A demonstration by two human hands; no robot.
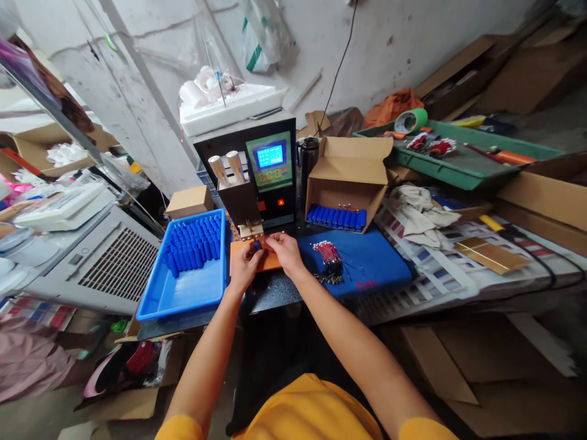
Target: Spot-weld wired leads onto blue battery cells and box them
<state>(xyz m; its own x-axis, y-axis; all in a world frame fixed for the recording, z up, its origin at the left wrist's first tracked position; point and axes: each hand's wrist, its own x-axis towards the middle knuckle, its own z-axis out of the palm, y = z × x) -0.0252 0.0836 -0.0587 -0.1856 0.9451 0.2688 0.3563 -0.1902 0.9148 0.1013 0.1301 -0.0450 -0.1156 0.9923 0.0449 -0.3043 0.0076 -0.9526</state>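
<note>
At the far left of the bench sits a blue plastic tray [183,287], smooth-walled and rectangular, with a heap of blue cylindrical battery cells [192,244] piled loosely at its far end. Just right of it, an orange work pad [270,261] lies flat under the welding head of a black spot-welding machine [257,177] with a green control panel and a lit blue screen.

Over that pad the left hand [243,266] pinches a single blue cell [257,245] between thumb and fingertips, right beneath the machine's electrode tips. The right hand [285,252] meets it from the other side, fingers curled in; it seems to steady the cell's end or a thin part against it, though what lies between those fingertips is too small to tell.

To do this step well, I judge the cell should be kept level and still under the tips, both wrists braced on the pad, fingertips clear of the electrodes.

Rightward, a bundle of red-sleeved wire leads [328,260] with dark ends lies on a blue cloth mat [376,266], soft and slightly creased. Behind it an open corrugated cardboard box [348,180] holds a neat row of blue cells on its floor. Farther right are a crumpled pale rag [419,208] and a long green tray [458,168] of small tools.
</note>
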